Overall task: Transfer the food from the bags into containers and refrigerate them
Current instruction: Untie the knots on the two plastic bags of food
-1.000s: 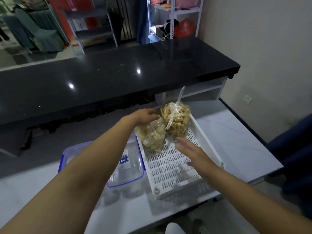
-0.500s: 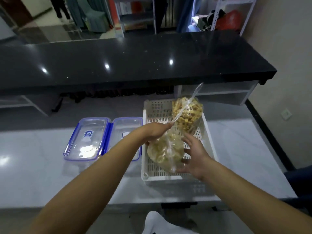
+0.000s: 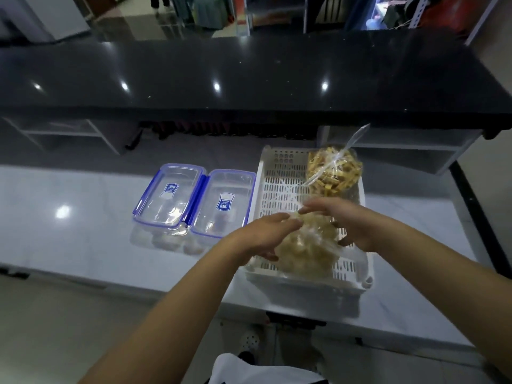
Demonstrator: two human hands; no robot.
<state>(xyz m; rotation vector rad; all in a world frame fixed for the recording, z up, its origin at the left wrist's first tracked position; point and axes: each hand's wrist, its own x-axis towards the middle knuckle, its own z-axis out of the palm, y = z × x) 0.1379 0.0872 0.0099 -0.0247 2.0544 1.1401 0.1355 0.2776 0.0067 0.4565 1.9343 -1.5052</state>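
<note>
Left hand [image 3: 266, 234] and right hand [image 3: 352, 223] are gripping the near snack bag [image 3: 307, 245], fingers pinching its neck above the white basket [image 3: 277, 187]

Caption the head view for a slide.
Both hands, left hand and right hand, grip a snack bag over a white basket.

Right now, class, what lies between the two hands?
In the head view, a clear bag of pale snacks sits between the left hand and right hand.
</note>
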